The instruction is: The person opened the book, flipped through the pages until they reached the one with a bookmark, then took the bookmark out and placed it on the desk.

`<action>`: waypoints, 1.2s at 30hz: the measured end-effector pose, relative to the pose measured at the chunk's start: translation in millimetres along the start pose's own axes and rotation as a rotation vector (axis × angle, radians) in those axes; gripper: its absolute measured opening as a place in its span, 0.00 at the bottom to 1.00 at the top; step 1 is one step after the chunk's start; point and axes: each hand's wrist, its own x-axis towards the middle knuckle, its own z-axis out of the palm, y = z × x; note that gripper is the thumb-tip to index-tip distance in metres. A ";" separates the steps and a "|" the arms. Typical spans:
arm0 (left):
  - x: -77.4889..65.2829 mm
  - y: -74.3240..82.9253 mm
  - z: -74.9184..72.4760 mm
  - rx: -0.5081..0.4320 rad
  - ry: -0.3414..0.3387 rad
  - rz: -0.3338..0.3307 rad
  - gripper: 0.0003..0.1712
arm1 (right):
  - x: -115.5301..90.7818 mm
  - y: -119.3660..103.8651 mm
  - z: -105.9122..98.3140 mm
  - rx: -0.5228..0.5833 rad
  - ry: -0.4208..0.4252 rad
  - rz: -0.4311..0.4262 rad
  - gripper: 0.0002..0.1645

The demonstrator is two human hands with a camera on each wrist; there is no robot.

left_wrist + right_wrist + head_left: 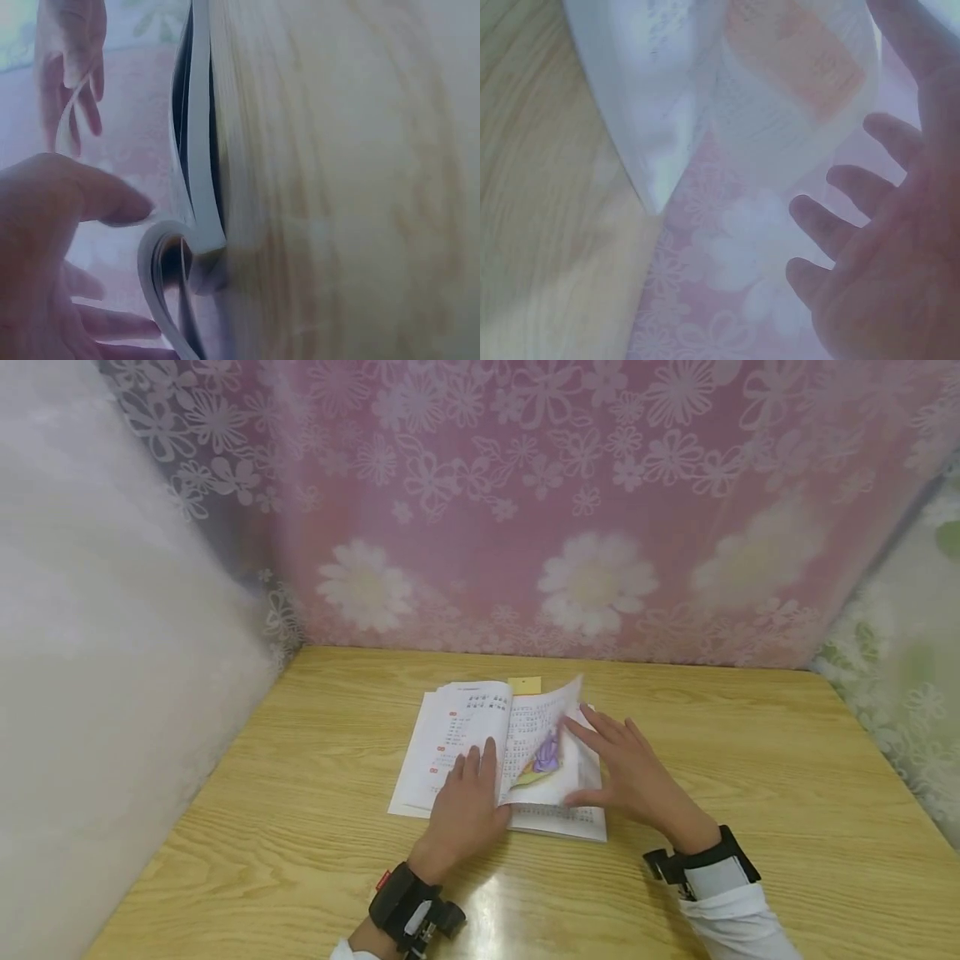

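Observation:
A printed book (468,714) lies open on the wooden table, its pages bending up at the spine. My left hand (468,802) rests on the left page with its fingers extended; in the left wrist view, the left thumb (112,199) is beside the curled pages (150,262). One right-hand page (551,752), with a purple picture on it, stands lifted and tilted. At its outer edge is my right hand (630,772), fingers spread and relaxed. The right wrist view shows these fingers (829,225) apart from each other, beside the raised page (780,127).
The wood-grain table (300,760) extends around the book. A small yellow tab (524,686) sticks out at the book's top edge. Behind the table hangs a pink flowered curtain (465,527), with a pale cloth (112,652) at the left.

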 end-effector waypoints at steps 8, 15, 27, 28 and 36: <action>-0.9 -9.5 -2.3 -0.260 0.167 -0.074 0.52 | -5.9 -0.8 -2.7 0.018 -0.029 0.013 0.64; -1.2 -22.4 -0.8 -0.220 0.252 -0.046 0.49 | -12.5 3.8 1.6 0.050 -0.080 0.030 0.63; -5.0 -32.2 -4.8 -0.058 0.231 -0.116 0.46 | -21.9 14.6 11.1 0.200 -0.189 0.091 0.62; -4.7 -32.4 -5.0 -0.032 0.233 -0.112 0.45 | -22.6 15.6 12.3 0.209 -0.197 0.091 0.62; -4.4 -34.1 -5.8 -0.050 0.228 -0.017 0.42 | -25.7 25.6 21.0 0.181 -0.242 0.067 0.63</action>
